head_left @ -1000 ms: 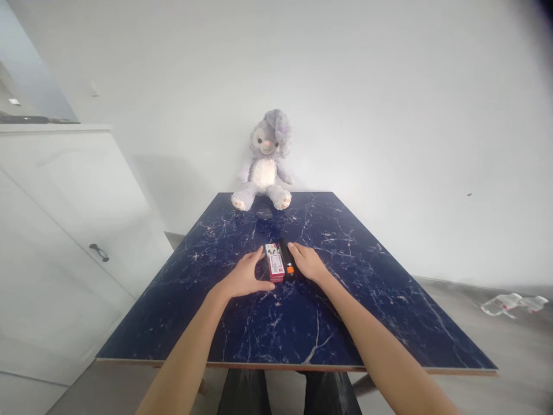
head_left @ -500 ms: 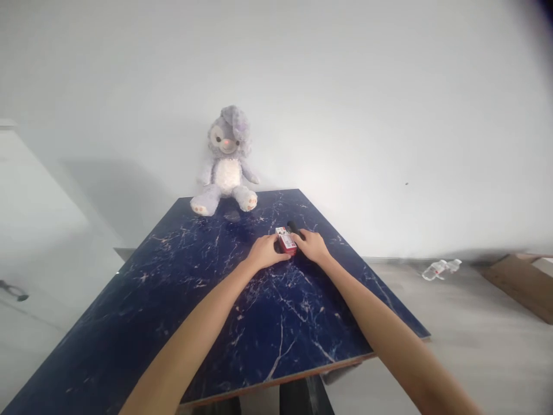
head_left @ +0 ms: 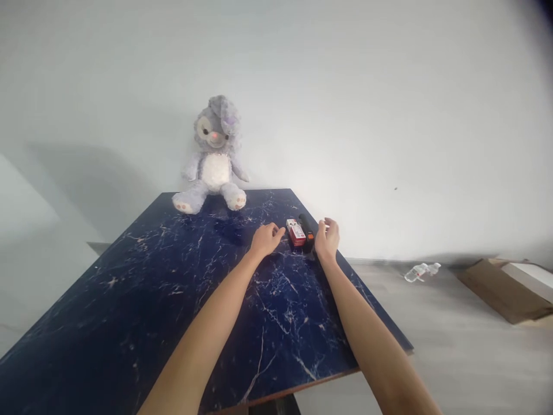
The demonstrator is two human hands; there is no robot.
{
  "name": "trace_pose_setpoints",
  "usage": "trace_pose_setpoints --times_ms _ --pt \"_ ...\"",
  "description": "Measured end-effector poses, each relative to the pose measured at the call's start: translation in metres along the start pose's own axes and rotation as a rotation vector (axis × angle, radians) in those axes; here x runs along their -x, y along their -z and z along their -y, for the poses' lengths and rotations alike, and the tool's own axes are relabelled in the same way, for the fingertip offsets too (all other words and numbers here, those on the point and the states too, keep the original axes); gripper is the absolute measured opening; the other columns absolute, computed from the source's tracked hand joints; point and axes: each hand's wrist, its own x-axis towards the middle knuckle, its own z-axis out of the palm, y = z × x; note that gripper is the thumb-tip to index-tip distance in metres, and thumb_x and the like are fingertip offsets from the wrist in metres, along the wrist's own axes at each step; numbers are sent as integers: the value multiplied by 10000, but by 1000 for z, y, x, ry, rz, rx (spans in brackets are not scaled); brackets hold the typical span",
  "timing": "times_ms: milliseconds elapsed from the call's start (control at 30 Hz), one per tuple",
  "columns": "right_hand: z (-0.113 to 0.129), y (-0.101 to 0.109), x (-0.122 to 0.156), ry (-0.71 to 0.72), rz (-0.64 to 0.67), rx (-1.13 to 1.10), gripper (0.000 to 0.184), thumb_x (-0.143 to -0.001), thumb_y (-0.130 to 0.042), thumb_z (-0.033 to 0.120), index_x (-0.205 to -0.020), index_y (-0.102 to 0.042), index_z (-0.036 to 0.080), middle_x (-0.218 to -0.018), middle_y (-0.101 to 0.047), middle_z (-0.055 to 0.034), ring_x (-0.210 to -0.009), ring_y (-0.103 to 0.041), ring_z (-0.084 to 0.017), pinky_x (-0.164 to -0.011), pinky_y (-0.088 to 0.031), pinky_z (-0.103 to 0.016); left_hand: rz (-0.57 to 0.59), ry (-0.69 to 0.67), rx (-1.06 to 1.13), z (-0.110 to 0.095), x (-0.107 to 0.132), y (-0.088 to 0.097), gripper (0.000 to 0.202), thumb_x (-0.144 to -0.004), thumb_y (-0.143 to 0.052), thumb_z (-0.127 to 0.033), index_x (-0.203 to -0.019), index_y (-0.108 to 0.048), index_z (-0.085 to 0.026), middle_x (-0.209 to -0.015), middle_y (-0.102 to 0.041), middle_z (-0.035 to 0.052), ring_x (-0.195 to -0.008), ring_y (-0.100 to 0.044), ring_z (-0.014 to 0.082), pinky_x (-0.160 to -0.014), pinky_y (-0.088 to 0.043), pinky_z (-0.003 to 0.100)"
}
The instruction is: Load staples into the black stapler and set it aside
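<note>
A small red and white box (head_left: 296, 231) lies near the right edge of the dark blue marbled table (head_left: 181, 300). A black stick-shaped object with an orange end (head_left: 307, 231) lies right beside it. My left hand (head_left: 265, 238) rests on the table just left of the box, fingers curled, holding nothing. My right hand (head_left: 327, 238) hovers just right of the black object, fingers loosely curved and apart, holding nothing.
A grey plush rabbit (head_left: 210, 159) sits at the table's far edge against the white wall. On the floor to the right lie a clear plastic bottle (head_left: 417, 271) and a flat cardboard box (head_left: 503, 288).
The view has swung to the right. Both hands have come off the box and the black object and now sit a little apart from them.
</note>
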Motion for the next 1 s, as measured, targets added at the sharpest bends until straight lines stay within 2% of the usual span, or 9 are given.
trace_pose_setpoints --times_ms 67,167,300,367,433,567,700,800,1000 --pt "11 0 10 176 -74 -14 373 -985 -416 427 -1204 -554 159 -1235 -561 -174 -1039 -593 -257 -957 -458 -428 -4 27 -36 14 17 18 524 -1033 -319 -526 -887 -700 -197 -846 -736 80 -855 -680 225 -787 -451 309" --pt "35 -15 33 467 -77 -84 258 -975 -467 342 -1146 -546 166 -1235 -539 -172 -1159 -539 -272 -998 -442 -442 -12 104 -130 51 52 58 549 -1029 -336 -530 -783 -697 -196 -818 -733 95 -865 -686 234 -818 -438 312" --pt "77 -55 71 688 53 -137 228 -972 -496 287 -1166 -539 177 -1271 -555 -165 -1234 -504 -287 -1053 -393 -482 -50 336 -274 105 96 116 701 -1069 -117 -445 -845 -721 -169 -841 -742 133 -866 -701 247 -796 -445 324" --pt "98 -76 82 752 135 -120 229 -975 -499 281 -1170 -556 176 -1273 -570 -158 -1212 -515 -289 -1043 -393 -473 -52 424 -327 118 106 131 763 -1065 -50 -424 -867 -734 -149 -833 -742 156 -846 -708 261 -778 -455 337" --pt "114 -97 85 792 203 -86 234 -983 -489 280 -1164 -580 164 -1261 -586 -158 -1167 -528 -284 -1018 -406 -442 -27 438 -355 122 107 133 759 -1063 -80 -444 -863 -748 -146 -833 -746 165 -845 -714 269 -779 -465 343" --pt "131 -135 70 865 418 49 282 -1002 -395 208 -1165 -620 158 -1248 -618 -146 -1125 -540 -259 -1021 -398 -377 40 337 -390 113 103 121 604 -1046 -280 -493 -856 -764 -185 -917 -765 135 -904 -714 258 -827 -476 331" --pt "126 -163 56 732 640 179 276 -982 -414 189 -1122 -652 193 -1098 -682 -105 -998 -603 -235 -891 -439 -320 63 297 -439 112 104 115 589 -1053 -273 -475 -861 -755 -197 -936 -762 117 -896 -709 240 -838 -478 327" --pt "118 -173 55 692 693 178 234 -961 -462 204 -1079 -665 203 -1028 -702 -89 -901 -619 -225 -794 -446 -306 74 289 -457 113 106 116 567 -1052 -281 -481 -863 -739 -205 -939 -758 100 -887 -703 226 -843 -470 321" --pt "116 -168 61 689 709 192 213 -965 -487 209 -1064 -676 210 -1002 -715 -86 -989 -589 -232 -822 -456 -297 80 299 -444 110 103 120 504 -1029 -363 -465 -773 -719 -216 -832 -749 78 -815 -694 217 -784 -459 310"
